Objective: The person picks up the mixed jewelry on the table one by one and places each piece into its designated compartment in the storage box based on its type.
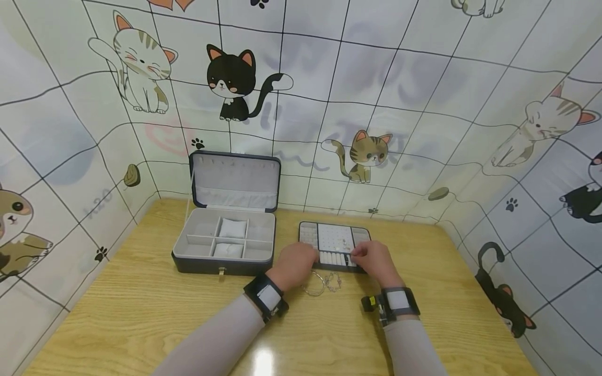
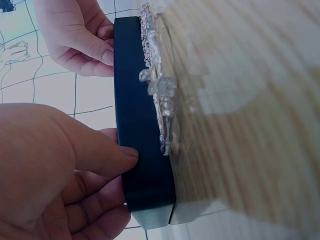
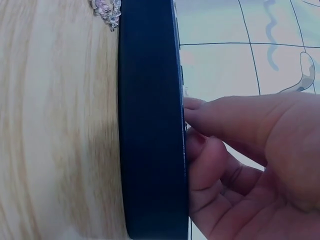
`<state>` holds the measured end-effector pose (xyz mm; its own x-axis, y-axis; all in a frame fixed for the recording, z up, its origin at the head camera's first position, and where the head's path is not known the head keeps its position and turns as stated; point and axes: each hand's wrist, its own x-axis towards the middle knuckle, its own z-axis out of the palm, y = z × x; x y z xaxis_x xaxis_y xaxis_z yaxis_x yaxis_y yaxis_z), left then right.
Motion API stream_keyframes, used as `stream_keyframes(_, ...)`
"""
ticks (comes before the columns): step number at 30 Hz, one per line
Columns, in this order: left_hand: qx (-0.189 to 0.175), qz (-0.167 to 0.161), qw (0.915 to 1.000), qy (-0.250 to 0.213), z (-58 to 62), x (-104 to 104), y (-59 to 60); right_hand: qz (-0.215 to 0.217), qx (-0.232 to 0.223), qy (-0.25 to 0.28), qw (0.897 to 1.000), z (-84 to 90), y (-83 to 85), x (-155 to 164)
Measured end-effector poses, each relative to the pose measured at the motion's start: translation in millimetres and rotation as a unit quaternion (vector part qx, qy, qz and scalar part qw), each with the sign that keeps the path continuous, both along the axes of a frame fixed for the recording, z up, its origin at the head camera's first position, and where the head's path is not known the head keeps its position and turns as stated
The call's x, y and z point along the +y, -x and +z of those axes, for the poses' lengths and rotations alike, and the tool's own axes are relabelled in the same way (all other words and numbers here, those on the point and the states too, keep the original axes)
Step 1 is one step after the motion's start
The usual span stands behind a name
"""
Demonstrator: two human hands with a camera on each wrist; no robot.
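Note:
In the head view a flat jewelry tray [image 1: 329,233] lies on the table, with small compartments, a white panel holding tiny pieces and a row of ring rolls [image 1: 331,258]. My left hand [image 1: 296,263] holds its left front corner, the thumb on the dark front wall [image 2: 135,95]. My right hand [image 1: 374,259] is at the right end of the ring rolls, fingertips bunched at the tray's top edge. I cannot tell whether they pinch a small piece. A dark strip [image 1: 347,259] stands among the rolls beside them. Before the tray lie a bangle [image 1: 323,286] and a beaded bracelet [image 1: 334,282].
Left of the tray stands an open jewelry box [image 1: 199,266], its lid [image 1: 236,183] raised against the cat-patterned backdrop [image 1: 310,94]. Two white cushions [image 1: 232,228] sit in its compartments, and a metal clasp [image 1: 221,271] is on its front. The wooden table [image 1: 324,339] extends toward me.

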<state>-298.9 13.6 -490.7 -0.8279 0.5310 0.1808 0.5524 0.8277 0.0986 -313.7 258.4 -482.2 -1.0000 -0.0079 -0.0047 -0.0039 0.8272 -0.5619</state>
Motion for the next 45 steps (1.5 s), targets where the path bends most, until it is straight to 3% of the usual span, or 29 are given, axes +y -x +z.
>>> stream_keyframes(45, 0.007, -0.005, 0.9999, -0.007, -1.8, -0.3, 1.3, 0.028, -0.005, -0.033, 0.999, 1.5, 1.6, 0.4)
